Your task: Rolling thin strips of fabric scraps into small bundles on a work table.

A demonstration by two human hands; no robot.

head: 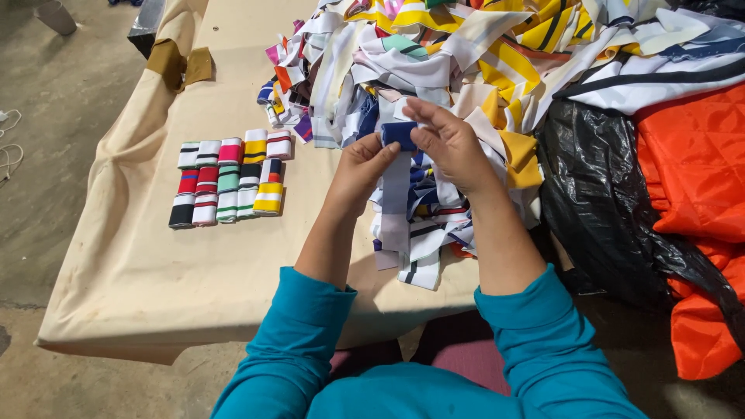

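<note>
Beige cloth covers our table, which stands on a bare concrete floor. At the middle of it we hold a fabric strip, white along its hanging length and dark blue at the top, where it is partly rolled. Our left hand closes its grip on the left side of the blue roll, thumb and fingers together on it. Our right hand pinches the roll from the right, fingers curled over the top, so both grips are clamped on the same piece. Below and behind our hands lies a big loose heap of striped strips, yellow, white, navy and red, all unrolled. To the left sit finished rolls, set in two neat rows touching each other. Judging by that, a small share is done and most remains. Right of the heap lie a black plastic bag and an orange quilted fabric.
</note>
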